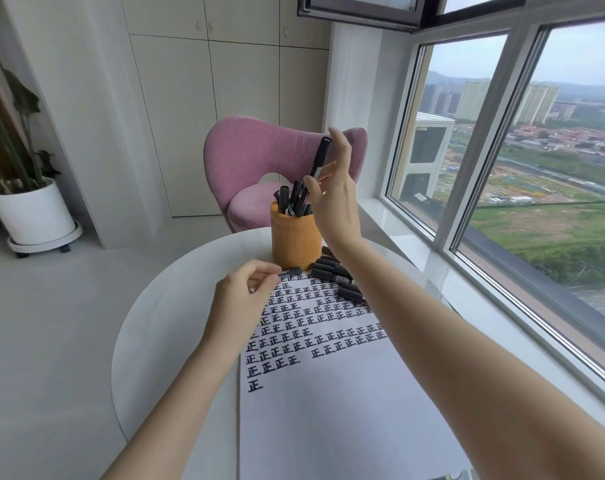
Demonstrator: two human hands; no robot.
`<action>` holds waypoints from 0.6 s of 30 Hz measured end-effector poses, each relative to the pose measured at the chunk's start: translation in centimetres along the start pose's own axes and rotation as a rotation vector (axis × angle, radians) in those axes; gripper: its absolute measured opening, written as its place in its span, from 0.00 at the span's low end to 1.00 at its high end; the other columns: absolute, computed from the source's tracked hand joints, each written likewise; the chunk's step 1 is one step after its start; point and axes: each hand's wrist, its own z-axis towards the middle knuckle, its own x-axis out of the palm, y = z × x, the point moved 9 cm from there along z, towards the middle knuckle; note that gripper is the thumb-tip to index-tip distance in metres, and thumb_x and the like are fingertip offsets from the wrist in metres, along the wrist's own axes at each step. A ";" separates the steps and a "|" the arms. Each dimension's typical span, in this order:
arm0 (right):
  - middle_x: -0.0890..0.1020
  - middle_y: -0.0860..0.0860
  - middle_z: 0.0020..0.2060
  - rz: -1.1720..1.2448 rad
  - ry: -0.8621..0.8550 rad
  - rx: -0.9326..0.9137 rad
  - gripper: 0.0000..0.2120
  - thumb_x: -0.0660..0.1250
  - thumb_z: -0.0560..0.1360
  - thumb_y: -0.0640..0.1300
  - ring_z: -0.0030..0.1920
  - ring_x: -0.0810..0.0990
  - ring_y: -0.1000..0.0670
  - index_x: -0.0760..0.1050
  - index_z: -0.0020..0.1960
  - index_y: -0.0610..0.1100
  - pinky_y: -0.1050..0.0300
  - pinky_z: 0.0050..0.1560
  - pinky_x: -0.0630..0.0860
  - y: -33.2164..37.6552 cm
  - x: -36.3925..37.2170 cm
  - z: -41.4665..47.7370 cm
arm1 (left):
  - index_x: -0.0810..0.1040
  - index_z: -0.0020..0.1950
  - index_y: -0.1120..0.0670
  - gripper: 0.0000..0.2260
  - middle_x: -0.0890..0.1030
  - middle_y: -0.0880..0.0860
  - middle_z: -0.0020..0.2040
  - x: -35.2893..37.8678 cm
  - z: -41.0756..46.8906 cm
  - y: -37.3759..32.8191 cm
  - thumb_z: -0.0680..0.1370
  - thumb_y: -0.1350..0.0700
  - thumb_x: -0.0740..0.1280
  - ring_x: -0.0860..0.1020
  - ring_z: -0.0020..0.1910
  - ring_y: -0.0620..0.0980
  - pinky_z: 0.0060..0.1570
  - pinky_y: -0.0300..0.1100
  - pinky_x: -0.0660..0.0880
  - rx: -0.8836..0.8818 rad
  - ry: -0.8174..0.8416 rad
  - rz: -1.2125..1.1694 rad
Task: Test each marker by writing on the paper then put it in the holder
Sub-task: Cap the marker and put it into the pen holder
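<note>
Over orange holder (295, 237), right hand (332, 192) pinching black marker (321, 155) low on barrel, other fingers splaying, marker hanging nearly upright. Guessing light, stiff, smooth plastic (bit slippery maybe), so mid-barrel pinch working best. Looking slim, matte black, white print on side. Left hand (242, 296) pinching second marker (291, 271) at top edge of paper (328, 393), well apart.

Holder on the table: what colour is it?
The holder is orange-tan, seen best in the head view; black markers stand in it.
</note>
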 end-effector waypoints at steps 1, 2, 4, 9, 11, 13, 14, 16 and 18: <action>0.71 0.52 0.35 -0.024 0.026 -0.001 0.33 0.62 0.74 0.31 0.37 0.74 0.49 0.57 0.74 0.49 0.58 0.44 0.72 -0.3 0.4 0.0 | 0.81 0.50 0.52 0.05 0.82 0.46 0.46 -0.1 0.2 0.3 0.77 0.58 0.66 0.77 0.46 0.39 0.44 0.27 0.70 0.000 -0.009 0.013; 0.71 0.52 0.35 -0.057 0.046 -0.001 0.31 0.62 0.75 0.31 0.36 0.73 0.51 0.59 0.74 0.49 0.59 0.44 0.72 -0.5 0.7 0.0 | 0.81 0.51 0.52 0.05 0.82 0.46 0.46 -0.2 0.3 0.6 0.77 0.58 0.66 0.78 0.46 0.39 0.43 0.26 0.70 0.000 -0.020 0.026; 0.73 0.50 0.36 -0.115 0.077 0.003 0.26 0.63 0.76 0.33 0.36 0.73 0.52 0.63 0.71 0.47 0.59 0.42 0.70 -1.0 1.1 -0.1 | 0.81 0.51 0.53 0.06 0.82 0.47 0.46 -0.4 0.5 1.2 0.77 0.59 0.66 0.77 0.46 0.39 0.42 0.24 0.69 -0.002 -0.037 0.053; 0.72 0.44 0.55 -0.247 0.137 0.051 0.12 0.62 0.79 0.41 0.42 0.73 0.51 0.77 0.61 0.42 0.57 0.43 0.72 -3.2 2.1 -0.5 | 0.80 0.52 0.54 0.06 0.82 0.48 0.47 -0.5 0.6 2.5 0.77 0.60 0.66 0.78 0.47 0.42 0.43 0.25 0.69 -0.018 -0.039 0.087; 0.71 0.44 0.56 -0.325 0.140 0.019 0.14 0.62 0.79 0.41 0.45 0.74 0.49 0.77 0.63 0.44 0.56 0.42 0.73 -3.3 2.3 -0.9 | 0.80 0.51 0.53 0.06 0.82 0.48 0.47 -0.4 0.6 2.9 0.77 0.60 0.66 0.78 0.47 0.42 0.43 0.26 0.69 -0.023 -0.039 0.089; 0.69 0.44 0.57 -0.477 0.141 -0.032 0.15 0.61 0.79 0.42 0.51 0.74 0.46 0.75 0.65 0.47 0.54 0.39 0.74 -3.2 2.2 -1.3 | 0.80 0.51 0.53 0.06 0.82 0.48 0.47 -0.3 0.5 3.1 0.77 0.60 0.66 0.78 0.47 0.43 0.43 0.26 0.69 -0.025 -0.041 0.091; 0.69 0.44 0.58 -0.538 0.154 -0.041 0.16 0.61 0.79 0.43 0.55 0.73 0.45 0.73 0.67 0.48 0.54 0.39 0.73 -3.2 2.2 -1.5 | 0.81 0.51 0.54 0.06 0.82 0.48 0.47 -0.3 0.5 3.1 0.77 0.59 0.66 0.78 0.47 0.43 0.43 0.27 0.69 -0.026 -0.043 0.092; 0.66 0.44 0.61 -0.564 0.202 -0.029 0.21 0.60 0.79 0.43 0.60 0.69 0.45 0.67 0.72 0.50 0.54 0.41 0.73 -3.7 2.5 -1.9 | 0.81 0.51 0.54 0.06 0.82 0.47 0.47 -0.3 0.4 3.0 0.77 0.59 0.67 0.78 0.47 0.43 0.42 0.25 0.69 -0.021 -0.044 0.092; 0.65 0.44 0.62 -0.491 0.207 -0.012 0.26 0.61 0.78 0.42 0.62 0.67 0.45 0.61 0.74 0.51 0.55 0.41 0.72 -4.1 2.4 -2.6 | 0.81 0.52 0.53 0.06 0.82 0.47 0.47 -0.2 0.2 3.0 0.77 0.58 0.66 0.78 0.47 0.42 0.41 0.24 0.69 -0.018 -0.040 0.091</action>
